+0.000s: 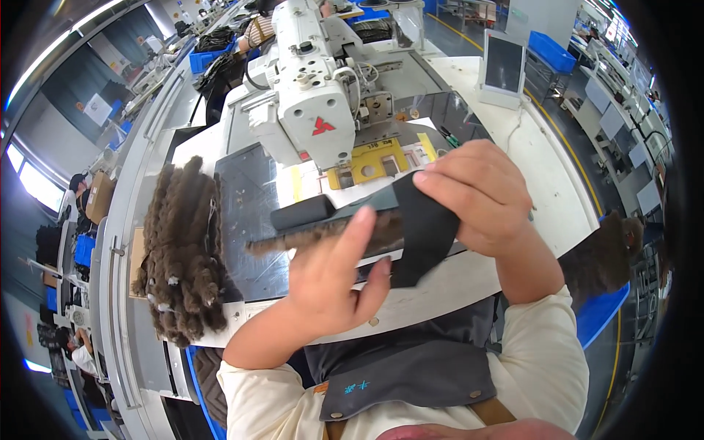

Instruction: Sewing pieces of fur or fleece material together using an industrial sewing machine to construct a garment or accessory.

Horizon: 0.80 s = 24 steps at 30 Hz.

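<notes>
My right hand [484, 194] pinches the upper edge of a black fabric piece [427, 238], which hangs tilted below its fingers. Joined to it or lying against it, I cannot tell which, are a brown fur strip [282, 242] and a dark rolled piece [302, 213] further left. My left hand [326, 282] is over the near side of the fur, index finger stretched and thumb apart; no held thing shows in it. Just beyond stands a white sewing machine [312, 95], with a yellow template [378, 163] under its head.
Stacked brown fur strips [183, 242] lie at the table's left. A small screen [504, 66] stands at the back right, and green-handled snips [449, 137] lie behind my right hand. More brown fur [605, 257] rests over a blue bin [605, 315] at the right.
</notes>
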Each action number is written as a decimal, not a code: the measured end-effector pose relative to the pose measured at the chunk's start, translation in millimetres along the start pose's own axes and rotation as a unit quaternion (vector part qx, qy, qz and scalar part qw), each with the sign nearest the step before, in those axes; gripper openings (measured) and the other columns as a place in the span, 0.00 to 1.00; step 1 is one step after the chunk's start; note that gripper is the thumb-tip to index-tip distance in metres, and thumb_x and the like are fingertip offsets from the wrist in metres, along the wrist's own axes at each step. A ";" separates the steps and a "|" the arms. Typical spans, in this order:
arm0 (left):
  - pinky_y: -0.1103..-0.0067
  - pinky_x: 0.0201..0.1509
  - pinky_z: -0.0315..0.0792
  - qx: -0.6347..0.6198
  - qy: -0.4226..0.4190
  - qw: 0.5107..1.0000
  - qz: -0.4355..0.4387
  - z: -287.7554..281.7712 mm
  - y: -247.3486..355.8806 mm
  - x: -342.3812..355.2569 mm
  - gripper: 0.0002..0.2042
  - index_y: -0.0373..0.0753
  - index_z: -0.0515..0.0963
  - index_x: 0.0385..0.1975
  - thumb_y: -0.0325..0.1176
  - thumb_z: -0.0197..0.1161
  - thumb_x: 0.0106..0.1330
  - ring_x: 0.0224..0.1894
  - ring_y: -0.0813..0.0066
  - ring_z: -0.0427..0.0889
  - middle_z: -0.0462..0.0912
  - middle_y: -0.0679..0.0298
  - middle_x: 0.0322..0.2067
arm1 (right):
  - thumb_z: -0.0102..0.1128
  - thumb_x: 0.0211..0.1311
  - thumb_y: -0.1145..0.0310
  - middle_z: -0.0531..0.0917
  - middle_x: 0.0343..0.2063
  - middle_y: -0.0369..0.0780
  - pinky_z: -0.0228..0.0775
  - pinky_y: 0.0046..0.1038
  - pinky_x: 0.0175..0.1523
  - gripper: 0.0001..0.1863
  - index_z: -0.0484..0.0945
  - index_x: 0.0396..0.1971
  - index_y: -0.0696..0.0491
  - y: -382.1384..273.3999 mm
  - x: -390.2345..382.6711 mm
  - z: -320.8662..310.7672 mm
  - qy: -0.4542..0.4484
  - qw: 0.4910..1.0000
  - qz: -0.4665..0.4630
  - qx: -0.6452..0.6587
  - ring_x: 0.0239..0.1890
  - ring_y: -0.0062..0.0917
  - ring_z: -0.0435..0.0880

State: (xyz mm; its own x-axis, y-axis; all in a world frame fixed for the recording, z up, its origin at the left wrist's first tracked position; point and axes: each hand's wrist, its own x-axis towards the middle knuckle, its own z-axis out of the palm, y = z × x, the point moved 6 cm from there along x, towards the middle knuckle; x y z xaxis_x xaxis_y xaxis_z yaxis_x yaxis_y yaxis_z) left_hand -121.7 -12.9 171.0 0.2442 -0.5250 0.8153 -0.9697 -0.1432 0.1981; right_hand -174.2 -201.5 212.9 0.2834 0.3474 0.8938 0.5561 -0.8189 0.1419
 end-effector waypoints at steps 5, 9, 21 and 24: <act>0.73 0.47 0.70 -0.002 0.225 0.971 -0.076 -42.1 -39.5 -25.6 0.33 0.31 0.72 0.51 0.31 0.82 0.46 0.43 0.62 0.74 0.75 0.55 0.42 | 0.66 0.44 0.76 0.85 0.31 0.40 0.76 0.30 0.35 0.16 0.87 0.37 0.58 -9.4 4.5 -15.6 -0.008 0.999 0.031 -0.001 0.30 0.33 0.85; 0.75 0.41 0.73 -0.069 0.056 0.986 -0.138 -49.1 -52.7 -12.6 0.23 0.33 0.78 0.39 0.26 0.81 0.41 0.38 0.65 0.79 0.79 0.56 0.36 | 0.66 0.43 0.78 0.84 0.30 0.41 0.75 0.30 0.33 0.15 0.87 0.36 0.58 -22.3 2.7 -23.7 -0.023 0.999 0.037 -0.002 0.29 0.33 0.84; 0.78 0.42 0.80 -0.344 -0.064 0.920 -0.178 -68.0 -22.0 -3.3 0.19 0.30 0.86 0.44 0.20 0.78 0.50 0.36 0.65 0.90 0.90 0.53 0.35 | 0.72 0.38 0.73 0.84 0.23 0.38 0.72 0.27 0.27 0.15 0.89 0.32 0.55 -32.5 5.7 -48.5 -0.082 0.968 0.167 0.167 0.22 0.27 0.84; 0.78 0.42 0.80 -0.319 -0.079 0.919 -0.217 -53.8 -35.1 -6.0 0.20 0.30 0.86 0.47 0.21 0.77 0.53 0.36 0.68 0.90 0.90 0.55 0.36 | 0.75 0.46 0.71 0.86 0.24 0.38 0.73 0.26 0.29 0.10 0.89 0.32 0.54 -13.2 -8.4 -27.6 -0.144 0.937 0.245 0.203 0.23 0.27 0.84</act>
State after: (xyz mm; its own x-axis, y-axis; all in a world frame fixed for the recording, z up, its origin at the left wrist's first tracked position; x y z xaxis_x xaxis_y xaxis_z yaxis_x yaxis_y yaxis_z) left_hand -89.8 40.4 188.3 0.5599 -0.6568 0.5051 -0.5782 0.1268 0.8060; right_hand -205.5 -206.2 215.3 0.7498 0.1315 0.6485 0.5379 -0.6920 -0.4815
